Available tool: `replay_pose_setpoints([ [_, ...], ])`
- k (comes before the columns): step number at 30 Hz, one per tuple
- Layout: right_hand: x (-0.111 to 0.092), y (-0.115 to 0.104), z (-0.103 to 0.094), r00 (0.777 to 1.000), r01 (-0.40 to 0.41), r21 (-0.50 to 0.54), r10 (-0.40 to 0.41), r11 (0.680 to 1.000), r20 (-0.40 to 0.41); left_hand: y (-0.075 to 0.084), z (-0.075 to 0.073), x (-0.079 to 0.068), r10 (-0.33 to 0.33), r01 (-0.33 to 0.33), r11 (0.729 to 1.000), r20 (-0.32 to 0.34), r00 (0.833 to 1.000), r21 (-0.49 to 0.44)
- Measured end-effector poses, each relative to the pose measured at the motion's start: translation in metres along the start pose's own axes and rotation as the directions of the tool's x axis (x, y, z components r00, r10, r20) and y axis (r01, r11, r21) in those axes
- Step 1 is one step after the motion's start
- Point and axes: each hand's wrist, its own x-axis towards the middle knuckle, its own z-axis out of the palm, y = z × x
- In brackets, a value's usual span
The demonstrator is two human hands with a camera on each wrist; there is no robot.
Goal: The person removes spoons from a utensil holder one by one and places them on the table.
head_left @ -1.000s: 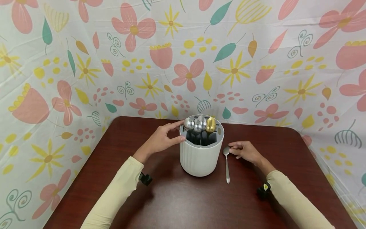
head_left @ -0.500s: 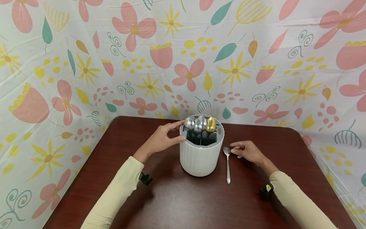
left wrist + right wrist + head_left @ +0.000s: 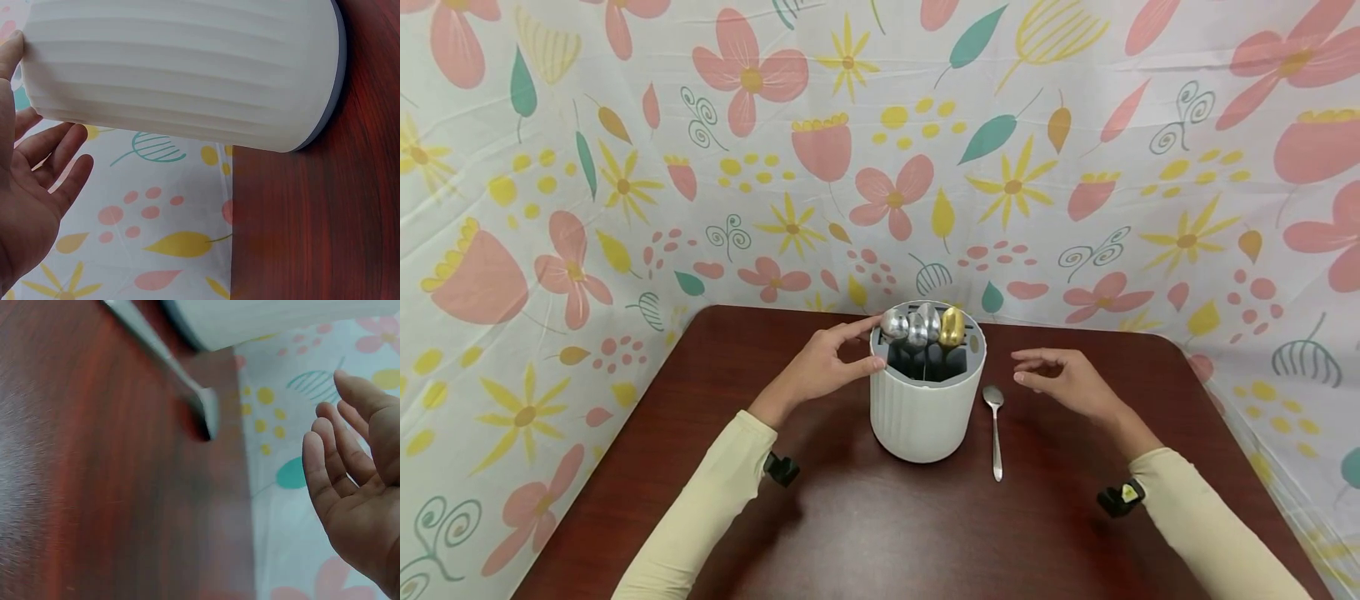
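In the head view, my left hand [image 3: 816,364] touches the rim of a white ribbed cutlery holder [image 3: 922,421], its thumb and index finger spread along the left side. The left wrist view shows the hand's [image 3: 37,169] other fingers loose beside the ribbed wall. Several silver spoons [image 3: 895,323] and a gold spoon [image 3: 952,327] stand bowl-up in the holder's grey top. Right of it, a silver spoon [image 3: 996,433] lies on the table, handle toward me. Above and right of that spoon's bowl, apart from it, my right hand [image 3: 1071,383] holds nothing, fingers relaxed.
The dark red-brown wooden table [image 3: 895,542] has rounded back corners. A white cloth [image 3: 865,242] with printed flowers and leaves hangs behind it and along both sides. Black wrist cameras [image 3: 1122,497] sit at the cuffs.
My right hand has let go of the lying spoon's bowl, drawing up and to the right with its fingers loosening. The spoon stays on the table. My left hand keeps its place.
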Motion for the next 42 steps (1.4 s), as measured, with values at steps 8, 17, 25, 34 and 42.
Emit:
replay_pose_setpoints([
  [8,-0.004,-0.038,-0.019,0.999,0.040,-0.045,-0.041,0.998,-0.014,0.001,0.001,-0.001,0.004,-0.004,1.000,0.001,1.000,-0.017],
  [17,-0.001,-0.077,-0.032,0.997,0.045,-0.073,-0.049,0.996,-0.057,0.000,0.001,0.000,0.011,-0.011,1.000,-0.012,1.000,-0.001],
  [25,0.013,-0.104,-0.038,0.987,0.147,-0.043,-0.150,0.988,-0.055,0.000,0.000,-0.001,0.027,-0.028,1.000,-0.004,1.000,-0.014],
  [34,0.026,-0.126,-0.035,0.983,0.162,0.008,-0.161,0.987,-0.085,-0.001,0.001,-0.001,0.024,-0.024,1.000,-0.011,1.000,-0.001],
  [42,0.034,-0.133,-0.020,0.974,0.207,0.004,-0.206,0.978,-0.092,-0.002,0.001,-0.001,0.018,-0.018,1.000,-0.012,1.000,-0.003],
])
